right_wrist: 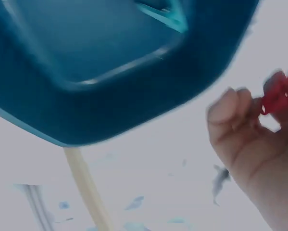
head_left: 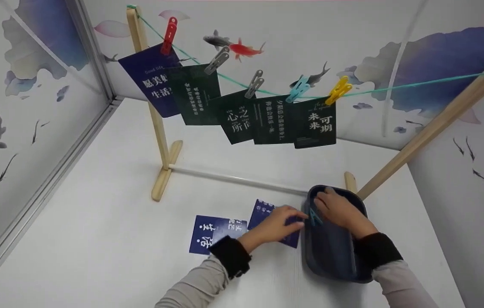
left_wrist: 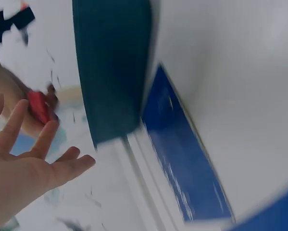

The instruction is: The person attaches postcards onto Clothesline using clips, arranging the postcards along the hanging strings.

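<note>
My right hand [head_left: 337, 208] is over the far end of a dark blue plastic bin [head_left: 329, 252]. In the right wrist view its fingers pinch a red clothespin [right_wrist: 281, 95]; the head view hides that clothespin. A teal clothespin [head_left: 315, 217] lies inside the bin. Just left of the bin, my left hand [head_left: 277, 224] hovers with spread fingers and holds nothing. Below it is a blue card with white writing [head_left: 263, 210], partly covered by the hand. Another blue card [head_left: 202, 233] lies farther left on the white table.
Behind the hands stands a wooden frame [head_left: 156, 128] with a green string [head_left: 417, 83] strung across its posts. Several dark cards [head_left: 274, 122] hang from it by red, grey, blue and yellow clothespins [head_left: 339, 90]. A white rod [head_left: 237, 179] joins the frame's feet.
</note>
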`<control>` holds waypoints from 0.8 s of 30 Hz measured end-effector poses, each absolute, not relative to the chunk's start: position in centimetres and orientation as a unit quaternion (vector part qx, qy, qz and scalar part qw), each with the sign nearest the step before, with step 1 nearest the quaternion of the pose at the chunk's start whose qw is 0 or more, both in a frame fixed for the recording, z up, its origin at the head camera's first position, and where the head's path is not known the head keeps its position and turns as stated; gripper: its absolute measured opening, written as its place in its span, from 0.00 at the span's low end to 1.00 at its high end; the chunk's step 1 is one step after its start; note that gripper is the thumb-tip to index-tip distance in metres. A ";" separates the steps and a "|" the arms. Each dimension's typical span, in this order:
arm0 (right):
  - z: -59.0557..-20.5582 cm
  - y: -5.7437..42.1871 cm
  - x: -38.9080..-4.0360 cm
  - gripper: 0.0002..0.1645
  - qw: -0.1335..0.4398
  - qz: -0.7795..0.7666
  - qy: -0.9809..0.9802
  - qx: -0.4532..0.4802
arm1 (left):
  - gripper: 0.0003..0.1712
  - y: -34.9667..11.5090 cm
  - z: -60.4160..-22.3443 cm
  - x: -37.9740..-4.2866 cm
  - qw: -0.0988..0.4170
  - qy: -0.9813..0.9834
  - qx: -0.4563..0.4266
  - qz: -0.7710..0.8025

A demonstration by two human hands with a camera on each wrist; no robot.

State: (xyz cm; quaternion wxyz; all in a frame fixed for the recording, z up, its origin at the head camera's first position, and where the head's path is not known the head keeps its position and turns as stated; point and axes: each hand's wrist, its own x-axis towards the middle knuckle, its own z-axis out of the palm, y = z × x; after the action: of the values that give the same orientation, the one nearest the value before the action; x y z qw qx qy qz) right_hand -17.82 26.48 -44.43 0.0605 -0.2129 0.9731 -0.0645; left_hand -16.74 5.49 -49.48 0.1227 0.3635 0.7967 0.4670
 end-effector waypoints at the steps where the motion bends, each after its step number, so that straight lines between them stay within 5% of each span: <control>1: -44.1 26.2 -17.7 0.12 0.047 -0.116 0.975 -0.185 | 0.19 4.4 -49.5 -17.3 0.116 0.799 0.359 0.468; 5: -42.8 25.2 -17.0 0.14 0.004 -0.196 0.964 -0.180 | 0.19 0.3 -49.9 -19.2 0.105 0.818 0.325 0.463; 12: -41.8 23.3 -15.4 0.15 -0.048 -0.298 0.927 -0.221 | 0.22 -5.2 -51.3 -21.0 0.159 0.877 0.237 0.386; 18: -41.4 22.0 -14.6 0.11 -0.110 -0.321 0.912 -0.230 | 0.40 -6.4 -51.7 -20.4 0.219 0.927 0.192 0.236; 24: -41.3 21.3 -13.9 0.12 -0.143 -0.285 0.896 -0.310 | 0.52 -6.8 -52.7 -19.4 0.207 0.942 0.191 0.180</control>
State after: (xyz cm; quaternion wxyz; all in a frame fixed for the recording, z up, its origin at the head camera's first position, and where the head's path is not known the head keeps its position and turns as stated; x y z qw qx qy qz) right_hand -13.91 21.29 -41.30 -0.1431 -0.3101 0.8957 -0.2846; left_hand -19.39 -6.78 -52.66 0.2069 0.1910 0.9425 0.1803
